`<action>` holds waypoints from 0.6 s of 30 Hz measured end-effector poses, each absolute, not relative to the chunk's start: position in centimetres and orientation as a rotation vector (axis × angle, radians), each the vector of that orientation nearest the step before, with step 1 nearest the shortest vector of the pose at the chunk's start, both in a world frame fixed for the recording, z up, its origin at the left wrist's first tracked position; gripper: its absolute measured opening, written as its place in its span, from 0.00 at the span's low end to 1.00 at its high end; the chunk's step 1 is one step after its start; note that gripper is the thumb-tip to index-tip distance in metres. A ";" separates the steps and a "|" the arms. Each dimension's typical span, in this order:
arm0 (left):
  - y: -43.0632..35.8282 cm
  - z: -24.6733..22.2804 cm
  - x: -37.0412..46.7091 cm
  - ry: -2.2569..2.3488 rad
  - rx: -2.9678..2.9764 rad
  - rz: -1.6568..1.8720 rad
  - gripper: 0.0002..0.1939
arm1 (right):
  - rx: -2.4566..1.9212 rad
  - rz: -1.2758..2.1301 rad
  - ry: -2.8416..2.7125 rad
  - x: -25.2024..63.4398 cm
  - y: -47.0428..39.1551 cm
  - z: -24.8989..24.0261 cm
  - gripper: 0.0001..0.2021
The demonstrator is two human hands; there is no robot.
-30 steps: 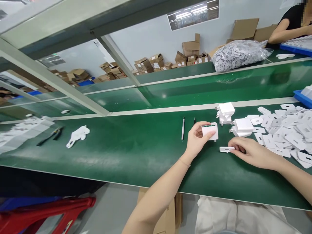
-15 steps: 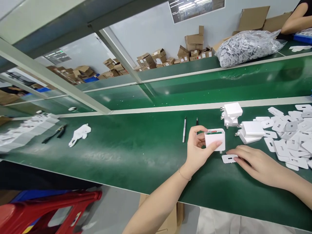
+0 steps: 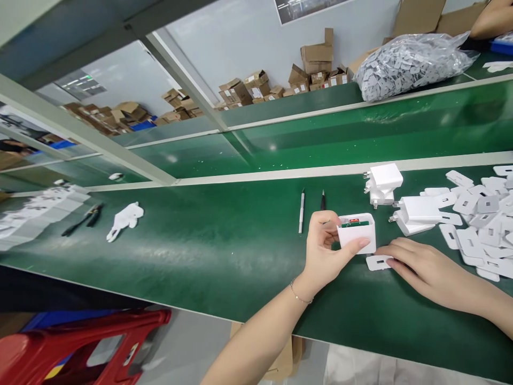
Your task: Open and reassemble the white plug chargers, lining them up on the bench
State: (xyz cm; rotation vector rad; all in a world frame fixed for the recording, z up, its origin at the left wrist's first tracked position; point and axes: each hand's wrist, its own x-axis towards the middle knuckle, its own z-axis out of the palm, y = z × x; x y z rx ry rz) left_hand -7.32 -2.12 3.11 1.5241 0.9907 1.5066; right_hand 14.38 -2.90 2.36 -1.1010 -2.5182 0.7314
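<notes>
My left hand [image 3: 326,246] grips a white charger housing [image 3: 358,241], thumb on its front; its open top shows a green board and a red part. Just right of it, my right hand [image 3: 420,270] pinches the right end of a white slotted plate [image 3: 378,262] low over the green table [image 3: 200,278]. Behind the hands are stacked white chargers with prongs [image 3: 383,182] and more white chargers [image 3: 419,211]. A pile of white slotted plates [image 3: 487,230] spreads at the right. A silver pen-like tool [image 3: 302,213] and a black-tipped tool [image 3: 323,200] lie behind my left hand.
Pliers [image 3: 84,220], a white glove [image 3: 125,219] and white sheets with small parts [image 3: 36,214] lie at the left. A clear bag of small parts [image 3: 412,67] rests on the rear shelf, near a person's arm. A red stool [image 3: 92,331] stands below left.
The view has tilted and shifted slightly. Both hands keep nearly the same places, the left still holding the housing and the right still at the plate.
</notes>
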 end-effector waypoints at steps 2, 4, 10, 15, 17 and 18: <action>-2.1 3.1 -7.3 0.998 1.523 1.512 0.22 | -1.103 0.731 -2.506 14.4 -2.9 2.3 0.18; -2.1 3.1 -7.3 1.007 1.522 1.510 0.23 | -1.105 0.727 -2.497 14.3 -2.9 2.3 0.18; -2.0 3.1 -7.3 1.011 1.529 1.495 0.23 | -1.119 0.751 -2.509 14.4 -2.9 2.1 0.17; -2.1 3.0 -7.4 1.016 1.549 1.513 0.22 | -1.136 0.775 -2.502 14.5 -2.9 2.2 0.17; -2.2 3.0 -7.3 1.013 1.562 1.535 0.23 | -1.133 0.774 -2.503 14.5 -2.9 2.3 0.17; -2.2 3.1 -7.3 1.001 1.568 1.543 0.23 | -1.127 0.767 -2.506 14.4 -2.9 2.3 0.17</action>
